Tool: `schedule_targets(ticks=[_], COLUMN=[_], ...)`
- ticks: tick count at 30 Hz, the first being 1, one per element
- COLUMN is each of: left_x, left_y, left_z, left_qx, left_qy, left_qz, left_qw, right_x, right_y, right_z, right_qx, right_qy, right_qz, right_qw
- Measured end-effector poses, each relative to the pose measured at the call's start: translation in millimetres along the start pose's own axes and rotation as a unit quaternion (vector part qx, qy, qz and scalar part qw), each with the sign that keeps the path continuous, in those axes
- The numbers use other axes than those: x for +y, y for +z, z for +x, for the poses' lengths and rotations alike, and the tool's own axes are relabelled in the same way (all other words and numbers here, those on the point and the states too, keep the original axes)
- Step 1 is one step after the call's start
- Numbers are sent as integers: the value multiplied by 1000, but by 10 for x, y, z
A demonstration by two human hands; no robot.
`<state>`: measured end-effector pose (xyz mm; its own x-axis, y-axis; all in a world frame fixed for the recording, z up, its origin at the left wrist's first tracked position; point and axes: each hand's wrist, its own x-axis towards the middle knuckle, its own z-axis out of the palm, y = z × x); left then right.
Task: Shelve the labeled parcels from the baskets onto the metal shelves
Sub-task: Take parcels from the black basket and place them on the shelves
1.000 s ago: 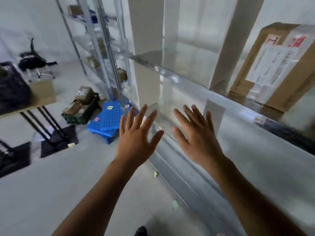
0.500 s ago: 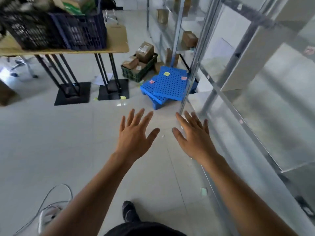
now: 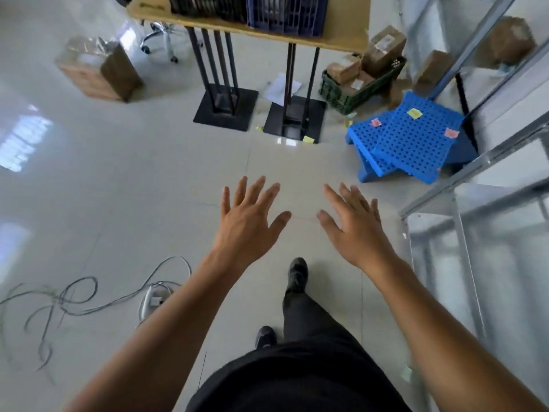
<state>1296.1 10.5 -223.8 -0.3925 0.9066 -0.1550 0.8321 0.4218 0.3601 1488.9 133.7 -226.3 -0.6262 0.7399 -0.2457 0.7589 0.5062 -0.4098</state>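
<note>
Person in dark trousers, one shoe (image 3: 298,275) stepped ahead on the tiled floor. Both arms out in front, palms down. Left grip (image 3: 246,224): fingers spread, holding nothing. Right grip (image 3: 353,230): same, fingers straight and apart, touching nothing. Loose cables (image 3: 74,295) and a power strip (image 3: 151,298) on the floor to the left. Metal shelves (image 3: 475,162) run along the right; nearest tier bare. Further on, two blue pallets (image 3: 416,141) stacked askew beside the shelf post, sticky notes on top. Behind them a green crate (image 3: 359,93) on the floor, holding labeled parcels (image 3: 383,50). One more parcel (image 3: 511,40) sits on a far shelf. Furthest: wooden surface (image 3: 341,28) carrying a blue basket (image 3: 285,13) and a black basket (image 3: 208,7); contents not visible. Cardboard box (image 3: 101,72) on the floor far left.
</note>
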Motion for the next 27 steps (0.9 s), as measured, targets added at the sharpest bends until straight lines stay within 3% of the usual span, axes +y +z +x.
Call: schedule_targets(ticks=[8, 17, 27], left_x=[-532, -1088, -2470], left_y=[-402, -1173, -1623], left_z=[1210, 2328, 3470], left_qx=[-9, 66, 89], left_qy=[-100, -198, -233], left_qz=[15, -4, -64], left_qw=[995, 978, 966], right_x=[-280, -971, -1961], right_y=[-249, -695, -664], right_z=[1823, 3518, 5222], right_qx=[-43, -42, -45], right_qy=[-72, -164, -176], right_qz=[-18, 7, -35], right_qw=[996, 985, 983])
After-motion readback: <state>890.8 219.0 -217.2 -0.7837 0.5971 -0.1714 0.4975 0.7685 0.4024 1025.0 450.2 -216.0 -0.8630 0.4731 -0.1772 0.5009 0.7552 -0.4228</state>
